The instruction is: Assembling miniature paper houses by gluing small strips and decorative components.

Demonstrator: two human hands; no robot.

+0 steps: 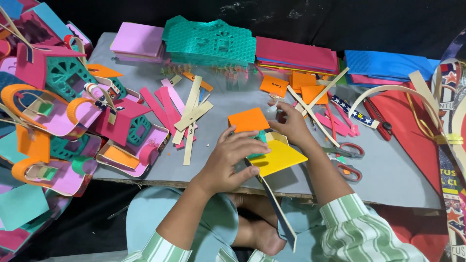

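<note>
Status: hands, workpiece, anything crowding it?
Left hand presses the foam model. Right hand pinches a small white object, identity unclear. Scissors and paper strips lie close.

- A handcraft workplace on the floor, with a low grey work board (pixel 388 170).
- Stacks of coloured foam sheets (pixel 296 53), scissors (pixel 347 157), finished little foam houses (pixel 128 128).

The left hand (pixel 227 162) covers most of a teal foam piece (pixel 258 145), so its shape cannot be told. A small pale object (pixel 272 110) pinched in the right hand (pixel 291 123) is too small to identify. At nine o'clock, the pile of finished foam houses (pixel 53 111) runs off the frame edge. At three o'clock, the pale strips (pixel 427 97) are cut off too.
</note>
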